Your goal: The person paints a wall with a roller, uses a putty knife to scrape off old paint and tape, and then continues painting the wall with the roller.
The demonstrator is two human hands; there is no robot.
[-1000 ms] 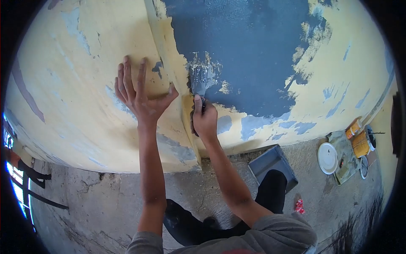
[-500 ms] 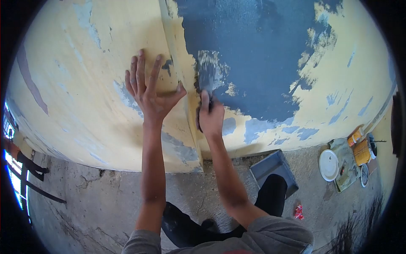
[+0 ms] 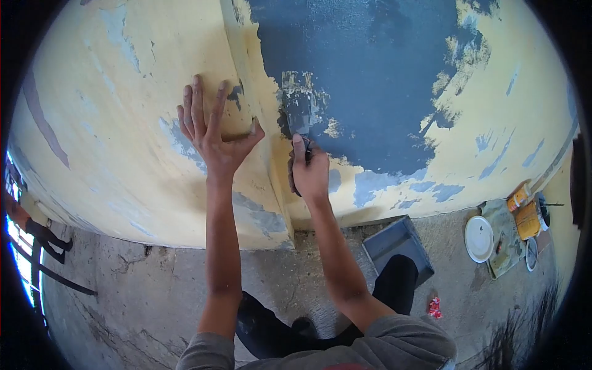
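My left hand (image 3: pixel 216 145) is spread against the cream wall (image 3: pixel 154 185), left of a vertical ridge, with nothing in it. Just right of that ridge, my right hand (image 3: pixel 310 169) is wrapped round the dark handle of a scraper (image 3: pixel 298 114). The scraper's blade lies on the wall at the lower left edge of a large dark blue-grey patch (image 3: pixel 364 80). Streaky cream marks show around the blade. Part of the handle is hidden by my fingers.
A grey tray (image 3: pixel 394 243) stands on the concrete floor (image 3: pixel 148 277) by my knee. Farther right are a white lid (image 3: pixel 479 238), a stained cloth (image 3: pixel 507 246), and an orange-yellow container (image 3: pixel 528 221). A red-and-white wrapper (image 3: pixel 435 307) lies nearer. Someone's limb shows far left.
The view has shifted slightly, moving the wall and both hands a little left in the picture. My left hand stays spread, and my right hand still grips the scraper.
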